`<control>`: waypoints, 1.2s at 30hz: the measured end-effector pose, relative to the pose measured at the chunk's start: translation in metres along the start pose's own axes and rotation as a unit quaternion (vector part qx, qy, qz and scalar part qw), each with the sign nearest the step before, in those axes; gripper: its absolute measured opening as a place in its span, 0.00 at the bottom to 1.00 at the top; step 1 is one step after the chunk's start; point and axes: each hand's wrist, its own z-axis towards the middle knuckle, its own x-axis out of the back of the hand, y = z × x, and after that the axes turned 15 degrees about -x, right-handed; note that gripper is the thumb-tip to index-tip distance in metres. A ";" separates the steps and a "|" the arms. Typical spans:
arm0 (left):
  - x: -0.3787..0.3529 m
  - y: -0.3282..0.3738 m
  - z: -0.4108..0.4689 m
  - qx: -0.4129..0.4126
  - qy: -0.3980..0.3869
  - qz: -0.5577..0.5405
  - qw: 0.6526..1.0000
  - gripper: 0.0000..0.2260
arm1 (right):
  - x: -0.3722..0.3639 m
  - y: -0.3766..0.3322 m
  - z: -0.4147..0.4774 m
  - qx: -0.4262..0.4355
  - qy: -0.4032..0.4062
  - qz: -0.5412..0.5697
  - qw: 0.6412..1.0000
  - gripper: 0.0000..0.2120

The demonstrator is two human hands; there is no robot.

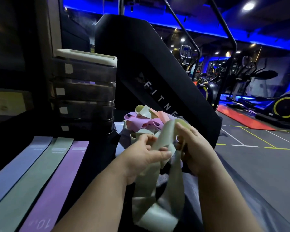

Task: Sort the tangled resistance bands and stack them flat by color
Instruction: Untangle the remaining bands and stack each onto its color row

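- Gym floor, blue strip lighting, exercise bikes (286, 106) far off to the right. You're working on a dark tabletop (99, 156), with a black machine casing (157, 77) right behind it.
- Left hand (146, 154): thumb and fingers closed in a pinch on the pale green band (146, 186), thumb lying flat on top of it.
- Right hand (192, 148): fingers curled round the same band, further up its length. The fingertips are hidden behind the strip, so I can't tell how tight the grip is.
- The band runs between your two grips. The rest hangs in a loop below your fingers, towards you. My read: two grip points let you spread it and find the twist.
- The tangled pile (141, 119) sits just beyond your fingertips, with purple, pink and green mixed together. I can't tell if the band you hold is fully free of it.
- Well left of your left fingers, three lie flat side by side: flat blue band (18, 163), flat green band (38, 169), flat purple band (60, 173). One lane per colour, presumably so each new one drops onto its match.
- The one you hold is green, so it likely goes on the middle lane.
- The drawer stack (84, 91) is up and left of your fingers, beyond the lanes. You're not touching it.
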 end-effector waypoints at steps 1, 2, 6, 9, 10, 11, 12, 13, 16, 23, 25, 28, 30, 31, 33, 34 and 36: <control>-0.001 0.001 0.000 -0.001 0.002 -0.021 1.000 0.28 | 0.001 0.001 0.002 0.003 0.003 -0.004 1.000 0.18; -0.001 0.001 0.000 -0.005 0.006 -0.039 0.999 0.25 | -0.001 0.001 0.002 0.004 -0.006 -0.005 1.000 0.20; -0.003 0.006 -0.002 -0.023 0.023 -0.068 0.997 0.20 | 0.003 0.000 0.005 -0.018 -0.090 0.098 0.991 0.32; -0.001 0.003 0.000 0.001 0.056 -0.086 0.995 0.19 | 0.011 -0.005 0.000 -0.031 -0.167 0.192 0.967 0.28; 0.000 0.001 0.002 0.008 0.070 -0.090 0.993 0.15 | 0.012 -0.005 0.000 -0.018 -0.179 0.211 0.961 0.24; 0.000 -0.002 0.003 0.012 0.083 -0.095 0.992 0.12 | 0.012 -0.006 0.000 0.001 -0.173 0.206 0.963 0.19; 0.001 -0.004 0.005 0.014 0.093 -0.100 0.991 0.13 | 0.010 -0.005 -0.001 0.018 -0.155 0.178 0.972 0.12; 0.002 -0.006 0.006 0.011 0.096 -0.107 0.990 0.15 | 0.009 -0.003 0.000 0.032 -0.127 0.146 0.981 0.12; 0.004 -0.009 0.009 -0.007 0.083 -0.085 0.993 0.18 | 0.006 -0.001 -0.001 0.090 -0.051 0.063 0.993 0.16; -0.001 -0.022 0.009 0.006 0.008 0.151 0.988 0.06 | 0.021 -0.004 0.002 0.181 0.113 0.045 0.976 0.07; -0.004 -0.026 0.006 0.021 -0.046 0.187 0.981 0.03 | 0.022 -0.004 0.005 0.192 0.118 0.058 0.973 0.07; -0.004 -0.028 0.003 0.047 -0.116 0.240 0.963 0.05 | 0.026 -0.004 0.008 0.208 0.160 0.079 0.962 0.10; -0.003 -0.025 0.002 0.055 -0.133 0.245 0.959 0.06 | 0.031 -0.004 0.010 0.209 0.193 0.090 0.955 0.10; -0.002 -0.024 0.002 0.056 -0.129 0.239 0.961 0.05 | 0.034 -0.004 0.013 0.207 0.211 0.091 0.951 0.09; -0.002 -0.024 0.003 0.053 -0.109 0.227 0.966 0.05 | 0.039 -0.002 0.019 0.200 0.245 0.090 0.944 0.10; -0.001 -0.024 0.004 0.051 -0.101 0.228 0.967 0.06 | 0.042 -0.002 0.023 0.195 0.260 0.094 0.941 0.10; -0.002 -0.023 0.004 0.054 -0.093 0.213 0.971 0.06 | 0.048 -0.001 0.029 0.184 0.286 0.109 0.934 0.09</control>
